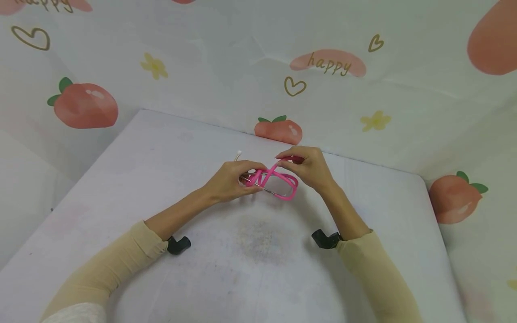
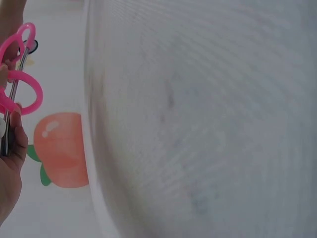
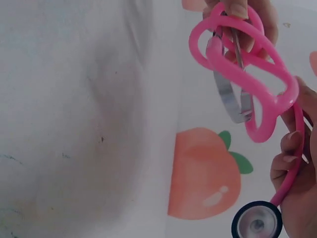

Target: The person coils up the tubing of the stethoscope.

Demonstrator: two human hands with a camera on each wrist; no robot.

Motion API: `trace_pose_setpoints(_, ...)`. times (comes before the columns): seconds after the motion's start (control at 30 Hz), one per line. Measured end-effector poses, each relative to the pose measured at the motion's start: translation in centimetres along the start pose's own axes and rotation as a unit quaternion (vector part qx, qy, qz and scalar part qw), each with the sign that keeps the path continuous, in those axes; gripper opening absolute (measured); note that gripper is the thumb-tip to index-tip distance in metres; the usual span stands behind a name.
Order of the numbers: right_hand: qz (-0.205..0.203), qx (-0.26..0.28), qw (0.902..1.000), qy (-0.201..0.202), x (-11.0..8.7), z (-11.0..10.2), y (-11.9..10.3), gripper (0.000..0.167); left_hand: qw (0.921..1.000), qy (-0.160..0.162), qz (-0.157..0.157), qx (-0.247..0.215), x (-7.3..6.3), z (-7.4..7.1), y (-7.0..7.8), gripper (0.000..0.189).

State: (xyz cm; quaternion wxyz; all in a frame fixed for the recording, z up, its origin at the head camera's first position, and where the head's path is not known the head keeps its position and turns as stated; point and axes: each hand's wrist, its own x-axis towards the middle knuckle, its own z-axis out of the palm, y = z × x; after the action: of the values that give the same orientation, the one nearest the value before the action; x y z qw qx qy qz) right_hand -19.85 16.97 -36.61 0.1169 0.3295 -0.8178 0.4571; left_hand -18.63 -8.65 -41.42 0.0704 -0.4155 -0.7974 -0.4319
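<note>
Two hands: both busy on one pink stethoscope [image 1: 269,173], held up between them above the white table [image 1: 258,278].
Left hand [image 1: 230,183]: fingers and thumb closed around the bundled end, metal and tubing together, with little gap left; a white ear tip [image 1: 239,152] pokes out beyond it.
Right hand [image 1: 313,167]: thumb and forefinger nearly together, pinching a strand of the tubing [image 3: 242,77]; the strand runs down by the palm.
Chest piece [image 3: 257,224]: hanging at the tube's end, just below the right hand's fingers.
Left wrist view: the hand is cut off at the edge, so I can't fairly tell how firmly it presses.
Pink loops: soft, bendy and light, I'd judge, a bit grippy, and likely to spring loose if let go.
Metal arms [image 3: 226,94]: stiffer and smoother, so probably slippery; best pinned together with the tubing where they bunch.
Best hold: one hand on that bunch, the other guiding the tube near the disc, whose face I'd guard from knocks.
</note>
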Motion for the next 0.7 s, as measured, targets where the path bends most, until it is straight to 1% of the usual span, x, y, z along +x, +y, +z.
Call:
trace_pose_setpoints(0.2,0.041,0.016,0.999,-0.002,0.2,0.2,0.6,0.021,0.9999,-0.004,0.016,0.006,0.0,0.1,-0.2,0.056)
trace_pose_setpoints(0.27,0.049,0.021,0.9986,-0.003,0.3,0.2,0.6,0.021,0.9998,-0.003,0.02,0.004,0.1,0.1,-0.3,0.056)
trace_pose_setpoints(0.3,0.051,0.022,0.9984,-0.003,0.4,0.2,0.3,0.021,0.9998,-0.003,0.022,0.003,0.1,0.1,-0.3,0.056)
trace_pose_setpoints(0.5,0.053,0.023,0.9983,0.002,0.7,-0.2,-1.8,0.018,0.9996,-0.01,0.026,-0.004,0.0,0.0,-0.1,0.059)
trace_pose_setpoints(0.6,0.046,0.026,0.9986,0.009,0.7,-0.2,-1.7,0.016,0.9995,-0.013,0.026,-0.009,0.0,0.0,-0.1,0.06)
trace_pose_setpoints(0.7,0.044,0.043,0.9981,0.008,0.8,-0.2,-1.3,0.016,0.9995,-0.009,0.027,-0.016,0.0,-0.1,-0.2,0.061)
